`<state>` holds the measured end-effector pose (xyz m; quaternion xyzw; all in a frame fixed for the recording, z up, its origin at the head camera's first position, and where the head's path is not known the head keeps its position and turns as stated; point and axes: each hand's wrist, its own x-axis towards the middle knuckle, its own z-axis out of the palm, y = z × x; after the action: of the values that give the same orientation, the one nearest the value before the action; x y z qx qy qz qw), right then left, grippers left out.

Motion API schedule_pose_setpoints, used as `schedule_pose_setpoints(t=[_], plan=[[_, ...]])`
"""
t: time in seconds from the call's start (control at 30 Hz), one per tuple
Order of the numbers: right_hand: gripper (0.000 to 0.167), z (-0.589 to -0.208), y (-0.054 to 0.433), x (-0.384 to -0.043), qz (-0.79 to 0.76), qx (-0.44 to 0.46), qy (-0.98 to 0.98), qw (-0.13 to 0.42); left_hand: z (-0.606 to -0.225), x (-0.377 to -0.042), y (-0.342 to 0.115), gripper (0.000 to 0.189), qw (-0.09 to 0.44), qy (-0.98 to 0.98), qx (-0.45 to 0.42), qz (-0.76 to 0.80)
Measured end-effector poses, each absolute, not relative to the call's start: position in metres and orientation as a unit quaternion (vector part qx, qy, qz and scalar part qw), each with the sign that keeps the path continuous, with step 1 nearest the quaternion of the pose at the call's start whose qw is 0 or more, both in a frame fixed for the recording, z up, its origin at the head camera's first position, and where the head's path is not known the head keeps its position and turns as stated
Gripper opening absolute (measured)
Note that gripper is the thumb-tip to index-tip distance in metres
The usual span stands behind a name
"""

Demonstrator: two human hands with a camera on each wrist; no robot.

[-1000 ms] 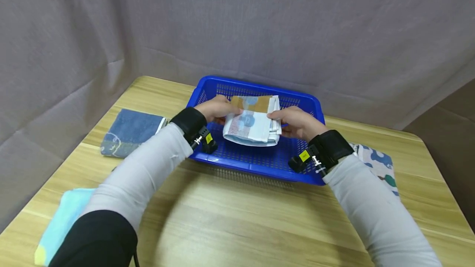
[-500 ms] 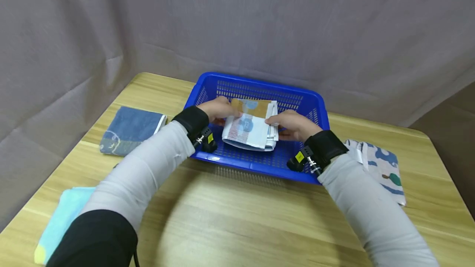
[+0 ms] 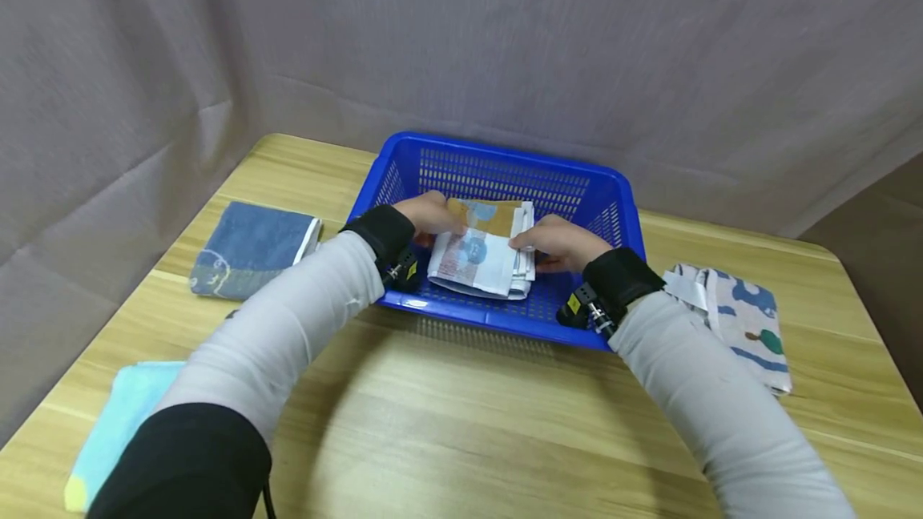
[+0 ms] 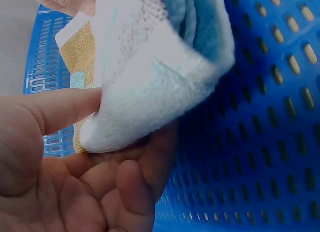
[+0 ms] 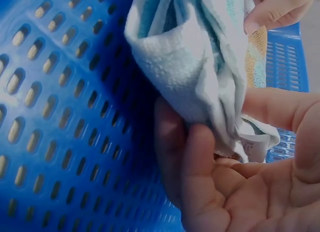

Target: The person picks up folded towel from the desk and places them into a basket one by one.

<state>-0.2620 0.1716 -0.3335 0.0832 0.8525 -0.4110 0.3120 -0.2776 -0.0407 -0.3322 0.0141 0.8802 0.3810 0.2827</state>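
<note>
Both hands hold a folded towel, white and mustard with pale blue spots, inside the blue plastic basket. My left hand grips its left side, thumb on top and fingers underneath, as the left wrist view shows on the white terry fold. At the right side, my right hand pinches the stacked layers the same way. In the right wrist view the layered edges of the towel rise between thumb and fingers, close over the slotted basket floor.
A folded dark blue towel lies left of the basket on the wooden table. A light turquoise towel is at the front left, partly behind the left sleeve. A patterned towel lies to the right. Grey cloth hangs behind.
Both hands have lowered the folded towel a little further into the basket. The view has shifted slightly, and more of the patterned towel at right shows beside the right sleeve.
</note>
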Motion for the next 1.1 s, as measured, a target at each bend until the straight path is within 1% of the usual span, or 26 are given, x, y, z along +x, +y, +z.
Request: schedule_pose_setpoints(t=[0.13,0.3,0.43,0.5,0.6,0.67,0.73,0.8,0.9,0.97,1.1], plan=[[0.03,-0.337,0.172,-0.265,-0.385,0.085,0.863,0.317,-0.334,-0.279,-0.041,0.032,0.284,0.881,0.003,0.379],[0.022,-0.34,0.174,-0.266,-0.371,0.072,0.869,0.32,-0.335,-0.278,-0.042,0.037,0.296,0.88,0.003,0.371],[0.023,-0.344,0.175,-0.265,-0.361,0.065,0.87,0.329,-0.334,-0.274,-0.046,0.039,0.307,0.877,0.016,0.369],[0.023,-0.343,0.175,-0.265,-0.356,0.067,0.872,0.328,-0.33,-0.271,-0.048,0.031,0.303,0.875,0.022,0.376],[0.024,-0.34,0.178,-0.265,-0.347,0.076,0.878,0.32,-0.321,-0.269,-0.052,0.025,0.287,0.88,0.038,0.375],[0.025,-0.337,0.181,-0.264,-0.34,0.08,0.882,0.315,-0.316,-0.27,-0.054,0.028,0.272,0.889,0.052,0.364],[0.027,-0.333,0.184,-0.264,-0.337,0.075,0.885,0.312,-0.311,-0.272,-0.055,0.027,0.257,0.896,0.07,0.354],[0.034,-0.328,0.187,-0.264,-0.335,0.066,0.888,0.307,-0.306,-0.273,-0.055,0.026,0.244,0.899,0.085,0.354],[0.05,-0.317,0.19,-0.265,-0.348,0.05,0.888,0.295,-0.293,-0.271,-0.054,0.035,0.221,0.897,0.109,0.366],[0.058,-0.308,0.192,-0.265,-0.357,0.045,0.89,0.281,-0.284,-0.268,-0.053,0.036,0.206,0.894,0.125,0.379],[0.061,-0.287,0.198,-0.265,-0.37,0.022,0.893,0.256,-0.264,-0.257,-0.056,0.03,0.166,0.887,0.164,0.398]])
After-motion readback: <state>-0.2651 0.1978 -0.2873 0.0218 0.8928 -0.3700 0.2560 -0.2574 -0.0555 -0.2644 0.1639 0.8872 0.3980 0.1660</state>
